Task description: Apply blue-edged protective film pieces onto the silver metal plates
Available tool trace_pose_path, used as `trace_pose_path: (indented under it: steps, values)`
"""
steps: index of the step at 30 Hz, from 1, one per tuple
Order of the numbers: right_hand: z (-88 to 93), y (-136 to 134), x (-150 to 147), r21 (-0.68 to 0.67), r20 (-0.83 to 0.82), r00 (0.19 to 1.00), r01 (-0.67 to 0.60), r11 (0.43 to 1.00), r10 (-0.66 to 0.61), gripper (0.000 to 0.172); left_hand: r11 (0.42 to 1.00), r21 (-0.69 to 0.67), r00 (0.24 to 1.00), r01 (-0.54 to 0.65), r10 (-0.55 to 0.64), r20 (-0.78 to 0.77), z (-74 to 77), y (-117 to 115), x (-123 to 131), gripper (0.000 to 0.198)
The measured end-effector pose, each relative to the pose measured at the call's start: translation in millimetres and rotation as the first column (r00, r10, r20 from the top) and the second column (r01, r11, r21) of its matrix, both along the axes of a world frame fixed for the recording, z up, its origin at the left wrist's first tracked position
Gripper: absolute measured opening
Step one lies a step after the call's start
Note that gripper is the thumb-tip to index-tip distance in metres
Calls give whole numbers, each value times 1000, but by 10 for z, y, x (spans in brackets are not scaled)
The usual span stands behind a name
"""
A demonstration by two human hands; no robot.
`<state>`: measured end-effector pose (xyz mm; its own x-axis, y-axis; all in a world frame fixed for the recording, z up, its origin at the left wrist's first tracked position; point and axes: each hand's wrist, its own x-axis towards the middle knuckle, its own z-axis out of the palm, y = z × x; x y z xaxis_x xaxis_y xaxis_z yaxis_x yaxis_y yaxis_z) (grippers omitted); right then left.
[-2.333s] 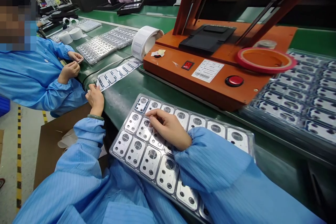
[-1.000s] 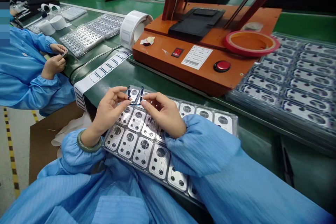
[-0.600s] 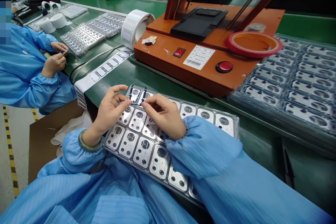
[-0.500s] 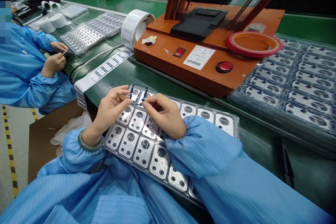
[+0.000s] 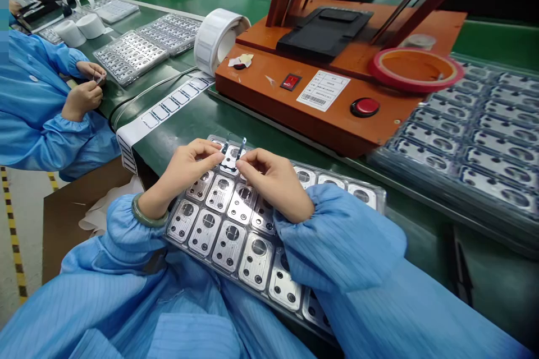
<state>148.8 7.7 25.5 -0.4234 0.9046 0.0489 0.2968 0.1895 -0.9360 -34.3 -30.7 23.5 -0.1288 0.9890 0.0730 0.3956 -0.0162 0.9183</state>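
The left hand and right hand each keep a narrow fingertip grip on opposite edges of a thin dark-edged film frame, held just above a machined metal plate in the corner of a clear plastic tray on the desk.

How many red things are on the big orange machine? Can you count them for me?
Round shiny red push button: 1
Small red rocker switch: 1
Ring-shaped roll of red tape: 1
Total: 3
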Motion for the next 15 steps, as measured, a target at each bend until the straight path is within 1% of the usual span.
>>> trace_pose_path:
  steps: [3, 6, 11, 15]
  values:
    - [-14, 44, 13, -44, 76, 997, -3, 999, 6, 19, 999, -44, 995, -5, 0, -98, -39, 72, 4, 17]
    - [-52, 74, 19, -62, 148, 989, 16, 998, -7, 20, 996, -87, 982, -4, -12, -189, -58, 118, 13, 17]
    - [-98, 89, 16, -88, 221, 975, 48, 995, -27, 21, 997, -74, 972, 14, -31, -235, -108, 137, 18, 14]
    - [-98, 78, -4, -45, 271, 962, 55, 997, -41, 21, 998, -61, 965, 13, -29, -261, -149, 133, 16, 13]
